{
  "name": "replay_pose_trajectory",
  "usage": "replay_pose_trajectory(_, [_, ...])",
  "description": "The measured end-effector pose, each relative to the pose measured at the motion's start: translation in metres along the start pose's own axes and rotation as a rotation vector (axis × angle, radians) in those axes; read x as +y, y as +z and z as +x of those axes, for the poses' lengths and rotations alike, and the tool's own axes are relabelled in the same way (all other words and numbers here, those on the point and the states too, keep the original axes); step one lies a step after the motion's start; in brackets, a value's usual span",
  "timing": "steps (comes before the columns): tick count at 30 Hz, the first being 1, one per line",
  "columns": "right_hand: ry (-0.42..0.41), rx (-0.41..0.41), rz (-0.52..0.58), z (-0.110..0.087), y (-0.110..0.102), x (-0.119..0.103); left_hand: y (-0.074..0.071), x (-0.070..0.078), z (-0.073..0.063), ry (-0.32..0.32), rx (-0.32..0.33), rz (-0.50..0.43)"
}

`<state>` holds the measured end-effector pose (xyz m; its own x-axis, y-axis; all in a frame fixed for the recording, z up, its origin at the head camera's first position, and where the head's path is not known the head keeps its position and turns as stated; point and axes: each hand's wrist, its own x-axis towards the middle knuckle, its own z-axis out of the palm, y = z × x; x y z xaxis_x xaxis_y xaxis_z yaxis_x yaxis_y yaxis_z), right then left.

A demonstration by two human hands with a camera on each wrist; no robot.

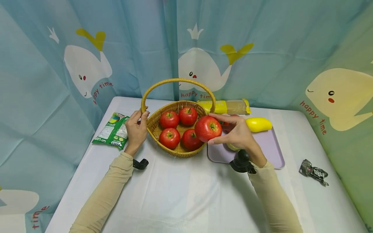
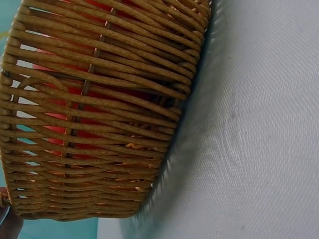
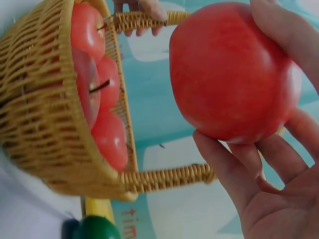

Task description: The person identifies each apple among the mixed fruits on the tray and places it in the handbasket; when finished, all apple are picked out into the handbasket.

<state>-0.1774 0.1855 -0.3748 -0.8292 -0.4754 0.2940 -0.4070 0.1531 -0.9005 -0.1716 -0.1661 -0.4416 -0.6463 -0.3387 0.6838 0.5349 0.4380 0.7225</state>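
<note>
A wicker basket (image 1: 180,156) with a tall arched handle stands on the table and has several red apples (image 1: 170,138) inside. At its left side my left hand (image 1: 137,128) pinches the foot of the basket handle (image 1: 178,80). Over the basket's right rim, my right hand (image 1: 239,133) holds another red apple (image 1: 208,128) between thumb and fingers. The right wrist view shows this held apple (image 3: 234,74) raised clear of the basket (image 3: 45,94). In the left wrist view the woven basket wall (image 2: 99,119) fills much of the picture, and only a bit of the left hand shows.
Right of the basket lies a lilac tray (image 1: 272,152) bearing a yellow mango-like fruit (image 1: 258,124) and other produce partly hidden by my right hand. A yellow noodle pack (image 1: 237,107) lies behind. A green snack bag (image 1: 112,131) is at left, a small black packet (image 1: 313,172) at far right.
</note>
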Motion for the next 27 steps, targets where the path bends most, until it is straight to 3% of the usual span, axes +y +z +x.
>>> replay_pose_trajectory(4, [0.000, -0.017, -0.005, 0.006, 0.010, -0.001, 0.000, 0.001, 0.000, 0.000, -0.001, -0.008])
replay_pose_trajectory(11, [0.105, -0.057, -0.029, 0.019, 0.026, -0.006, 0.000, 0.001, 0.000, 0.003, 0.006, 0.014])
replay_pose_trajectory(16, [0.137, -0.107, -0.008, 0.031, 0.037, -0.005, 0.000, 0.001, 0.001, 0.013, 0.012, -0.004])
replay_pose_trajectory(27, [0.081, -0.137, -0.108, 0.057, 0.059, 0.006, 0.000, 0.004, 0.001, 0.043, 0.040, 0.046])
